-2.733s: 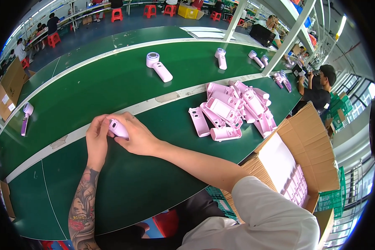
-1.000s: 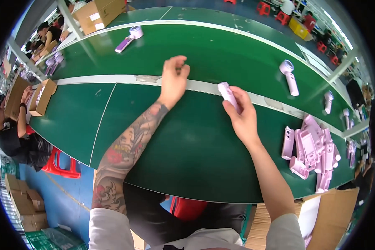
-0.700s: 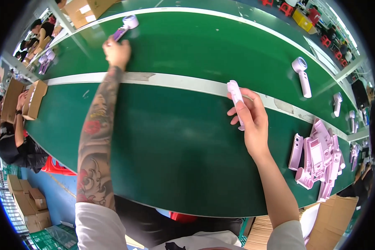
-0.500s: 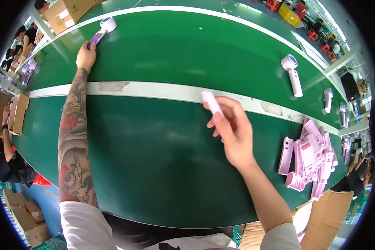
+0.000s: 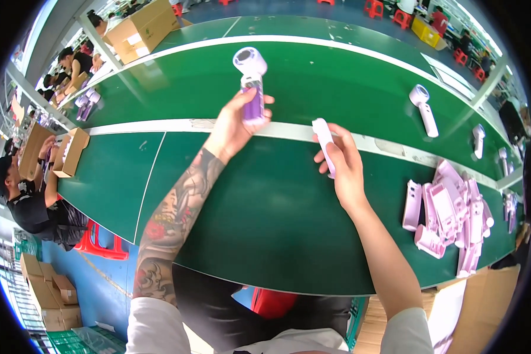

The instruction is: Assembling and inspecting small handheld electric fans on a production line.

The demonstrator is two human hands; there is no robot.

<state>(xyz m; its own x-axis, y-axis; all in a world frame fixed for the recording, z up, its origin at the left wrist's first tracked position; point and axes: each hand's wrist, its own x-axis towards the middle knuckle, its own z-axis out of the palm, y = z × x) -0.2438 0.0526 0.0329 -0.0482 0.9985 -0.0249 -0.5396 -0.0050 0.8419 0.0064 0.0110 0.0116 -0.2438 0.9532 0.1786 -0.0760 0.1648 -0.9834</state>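
Observation:
My left hand [image 5: 237,122] is closed round the handle of a handheld fan [image 5: 252,82], held upright over the white strip of the bench. Its round head is pale lilac, and the handle shows an exposed darker purple inner part. Between thumb and fingers, my right hand [image 5: 347,168] grips a pale pink handle cover [image 5: 324,144], long and narrow, just right of the fan. The two pieces are apart. A heap of similar pink plastic covers [image 5: 448,206] lies on the green bench to the right of my right forearm.
Across the green conveyor surface [image 5: 336,76], another lilac fan [image 5: 423,110] lies at the right, with more fans [image 5: 478,141] beyond it. Several fans [image 5: 87,104] lie at the far left. A co-worker [image 5: 32,200] sits left beside an open carton [image 5: 72,152]. A large cardboard box [image 5: 140,32] stands far left.
My left hand has brought the fan from the far left toward the middle, nearer my right hand. The right hand still holds the cover, now more upright. The whole view has shifted.

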